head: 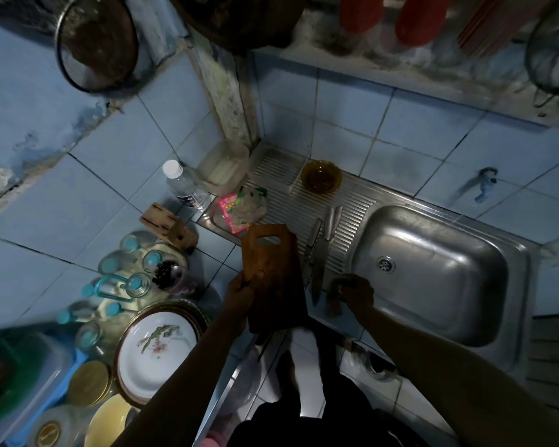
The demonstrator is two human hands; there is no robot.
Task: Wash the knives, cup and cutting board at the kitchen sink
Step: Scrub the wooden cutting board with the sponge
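Left hand (239,290): fingers gripping board (273,275), frame centre.
Right hand (355,290): fingers curled; grip unclear.
Knives (320,250): blades beside board; lift clear.
Sink (433,272): right, empty.

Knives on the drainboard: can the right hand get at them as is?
Probably yes. The right hand sits at the sink's near-left edge, right beside the knives, which lie uncovered; the cutting board stays left.

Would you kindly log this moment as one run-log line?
left hand: holds cutting board | right hand: at drainboard edge, grip unclear | knives: on drainboard | sink: empty
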